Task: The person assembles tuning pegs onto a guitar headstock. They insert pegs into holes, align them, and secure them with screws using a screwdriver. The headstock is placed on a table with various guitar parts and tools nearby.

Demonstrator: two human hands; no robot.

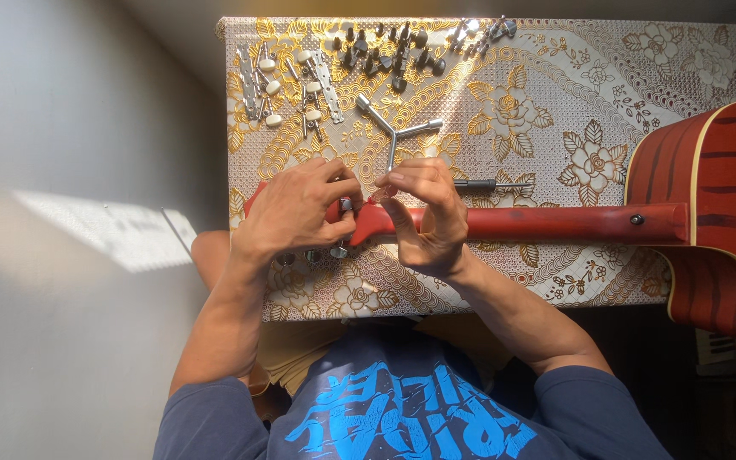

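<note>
1. Red guitar (555,223) lies face down across the gold floral tablecloth (538,111). Neck runs lengthwise along the near half of the table, headstock at the left end, body (709,213) overhanging the table's right edge.
2. Left hand (296,209) sits over the headstock, fingers curled down and gripping it; thumb and forefinger pinch toward a small metal part at the headstock's neck end.
3. Right hand (423,217) wraps the neck just right of the headstock, fingers closed around it, fingertips meeting the left hand's over that same small part. Cannot tell exactly what the part is.
4. Tuning pegs (313,254) poke out of the headstock's near edge, just inside the table's front edge.
5. Screwdriver (491,184) lies just beyond the neck, parallel to it, close to the right hand's knuckles.
6. Y-shaped wrench (393,132) lies beyond the headstock, one arm pointing at the hands.
7. Loose tuner strips with white knobs (287,85) and a cluster of dark tuner parts (402,47) sit far beyond the headstock, along the table's far edge.
8. Open cloth: the wide patch beyond the neck, between wrench and guitar body. Left of the headstock the table ends almost at once.
</note>
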